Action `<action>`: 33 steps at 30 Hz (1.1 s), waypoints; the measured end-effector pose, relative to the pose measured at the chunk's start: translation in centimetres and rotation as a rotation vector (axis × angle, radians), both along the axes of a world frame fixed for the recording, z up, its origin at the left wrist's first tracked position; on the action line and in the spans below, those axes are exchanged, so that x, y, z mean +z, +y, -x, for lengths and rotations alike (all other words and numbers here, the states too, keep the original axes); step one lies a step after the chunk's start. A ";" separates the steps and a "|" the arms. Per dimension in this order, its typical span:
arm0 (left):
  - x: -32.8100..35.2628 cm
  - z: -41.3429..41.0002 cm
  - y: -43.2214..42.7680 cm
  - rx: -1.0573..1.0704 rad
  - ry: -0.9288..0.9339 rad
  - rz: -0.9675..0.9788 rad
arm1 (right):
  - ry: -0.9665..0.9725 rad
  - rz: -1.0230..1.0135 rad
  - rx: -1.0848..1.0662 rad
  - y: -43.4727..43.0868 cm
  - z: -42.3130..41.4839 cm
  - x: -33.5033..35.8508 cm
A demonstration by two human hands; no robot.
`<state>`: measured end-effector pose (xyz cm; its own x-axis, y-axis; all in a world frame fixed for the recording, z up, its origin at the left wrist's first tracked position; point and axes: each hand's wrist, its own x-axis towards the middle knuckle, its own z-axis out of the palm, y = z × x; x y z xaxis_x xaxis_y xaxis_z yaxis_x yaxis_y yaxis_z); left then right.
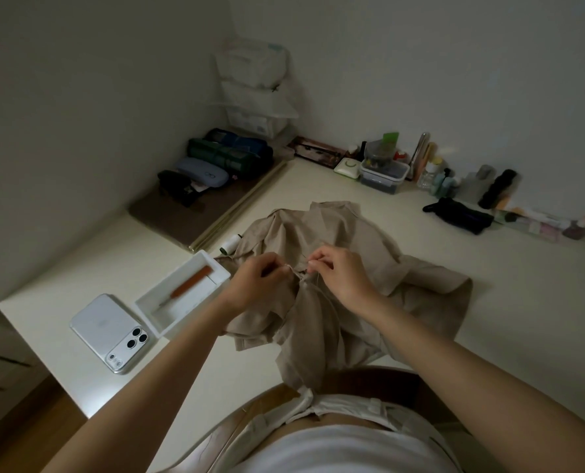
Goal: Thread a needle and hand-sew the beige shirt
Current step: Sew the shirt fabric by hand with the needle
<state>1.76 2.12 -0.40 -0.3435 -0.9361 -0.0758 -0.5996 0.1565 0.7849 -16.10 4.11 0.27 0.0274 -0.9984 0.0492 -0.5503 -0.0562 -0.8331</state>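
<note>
The beige shirt (359, 254) lies crumpled on the white table (420, 336), one part hanging over the near edge onto my lap. My left hand (257, 278) pinches a raised fold of the shirt at its middle. My right hand (342, 271) is just to the right, its fingertips pinched together at the same fold; a thin thread (321, 288) runs down from it. The needle itself is too small to make out. Two thread spools, one white (232, 241) and one dark green (223, 250), lie at the shirt's left edge.
A white open box (181, 295) holding an orange-handled tool (190, 281) stands left of the shirt, with a phone (111, 332) face down beside it. Pouches and cases (216, 165) are at the back left, jars and bottles (403, 169) along the back wall, a black pouch (458, 215) at right.
</note>
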 end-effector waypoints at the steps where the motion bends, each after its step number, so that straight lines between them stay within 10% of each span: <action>1: 0.0 -0.1 -0.1 0.002 -0.003 0.005 | 0.011 -0.001 -0.004 0.0 0.0 0.0; 33: 3.2 0.0 -1.0 0.082 0.149 -0.069 | -0.087 -0.225 0.076 -0.1 -0.8 -0.2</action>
